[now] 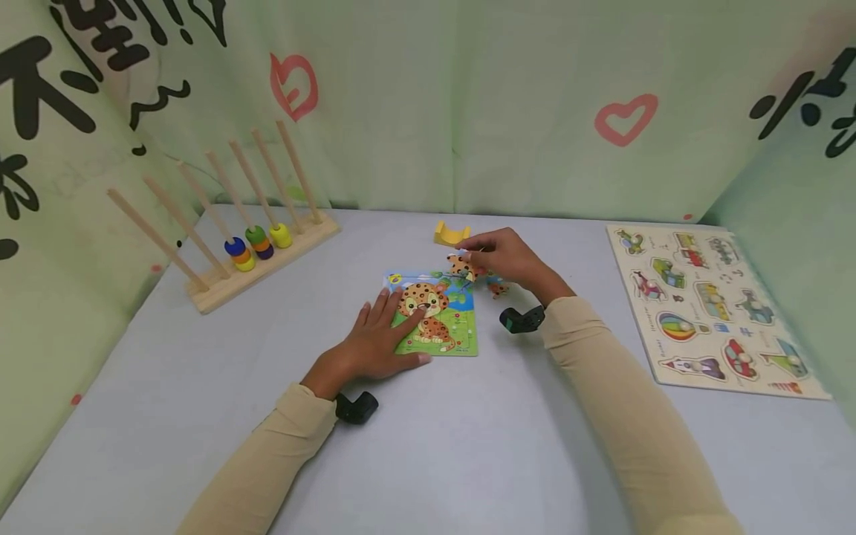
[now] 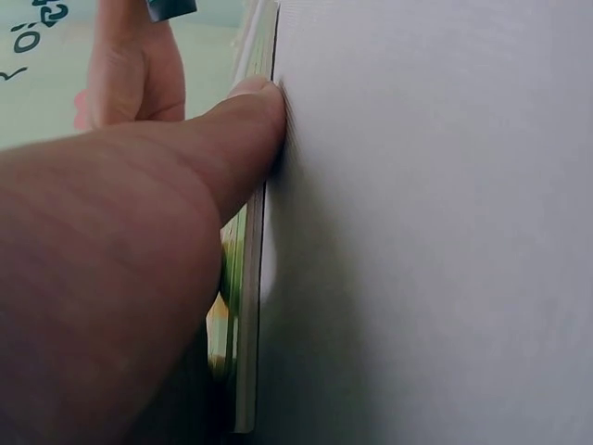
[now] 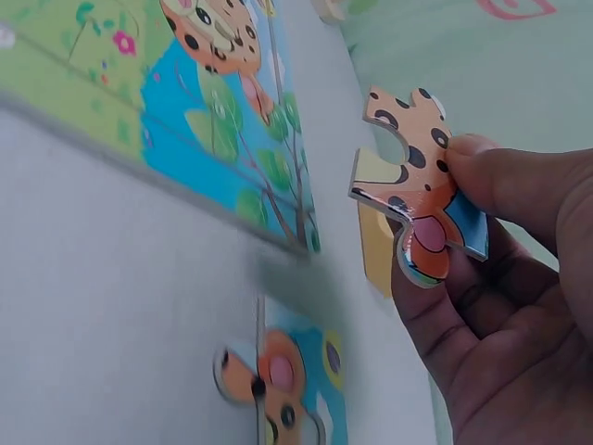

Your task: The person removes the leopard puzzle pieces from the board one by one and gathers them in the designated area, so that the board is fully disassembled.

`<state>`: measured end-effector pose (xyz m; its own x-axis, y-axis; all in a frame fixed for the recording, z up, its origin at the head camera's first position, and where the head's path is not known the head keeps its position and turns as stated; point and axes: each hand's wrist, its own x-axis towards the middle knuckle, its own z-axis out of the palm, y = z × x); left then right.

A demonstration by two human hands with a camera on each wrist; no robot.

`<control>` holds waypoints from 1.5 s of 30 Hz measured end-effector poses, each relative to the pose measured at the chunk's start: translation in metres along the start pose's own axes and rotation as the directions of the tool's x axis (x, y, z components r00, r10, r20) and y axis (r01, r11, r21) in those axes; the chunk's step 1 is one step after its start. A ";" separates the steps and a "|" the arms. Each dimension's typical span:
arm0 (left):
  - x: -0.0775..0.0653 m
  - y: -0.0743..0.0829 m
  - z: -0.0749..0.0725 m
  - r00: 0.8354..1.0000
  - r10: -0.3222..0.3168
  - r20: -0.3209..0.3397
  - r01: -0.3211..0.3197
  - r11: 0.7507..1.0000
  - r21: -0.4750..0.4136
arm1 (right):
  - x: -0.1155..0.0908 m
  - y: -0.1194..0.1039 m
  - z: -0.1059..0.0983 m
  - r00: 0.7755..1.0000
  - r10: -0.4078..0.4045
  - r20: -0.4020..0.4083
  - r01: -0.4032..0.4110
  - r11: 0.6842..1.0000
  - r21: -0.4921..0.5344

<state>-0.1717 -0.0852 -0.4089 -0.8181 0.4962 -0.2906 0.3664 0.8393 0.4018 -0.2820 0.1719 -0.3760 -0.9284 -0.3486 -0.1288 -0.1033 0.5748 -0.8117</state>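
A leopard picture puzzle (image 1: 464, 338) with a green and blue background lies flat on the table. My left hand (image 1: 380, 343) rests on its left part with fingers extended, and the left wrist view shows the thumb at the board's edge (image 2: 246, 324). Just beyond the puzzle's upper right corner, my right hand (image 1: 510, 258) pinches a spotted orange jigsaw piece (image 3: 431, 171) between thumb and fingers, raised above the table. Another jigsaw piece (image 3: 283, 380), with a spotted ear on it, lies on the table beside the puzzle, below the right hand.
Behind the puzzle stands a yellow arched block (image 1: 449, 235). A wooden peg rack (image 1: 294, 241) with coloured rings occupies the back left. To the right lies a large board of vehicle and toy pictures (image 1: 669, 312). Green curtains (image 1: 401, 111) border the table's back and sides.
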 end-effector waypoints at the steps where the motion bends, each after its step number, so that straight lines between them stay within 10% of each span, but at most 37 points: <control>1: 0.000 0.000 0.000 1.000 0.004 -0.002 -0.004 1.000 -0.004 | -0.001 0.001 -0.003 1.000 0.004 -0.003 -0.004 1.000 -0.006; 45: 0.000 -0.002 0.002 1.000 0.021 -0.016 -0.021 1.000 -0.011 | -0.046 0.061 -0.064 0.983 0.183 0.007 -0.179 0.971 -0.155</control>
<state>-0.1716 -0.0868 -0.4115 -0.8172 0.5102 -0.2682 0.3787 0.8260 0.4174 -0.2690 0.2704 -0.3831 -0.9292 -0.2427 -0.2786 0.0109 0.7358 -0.6771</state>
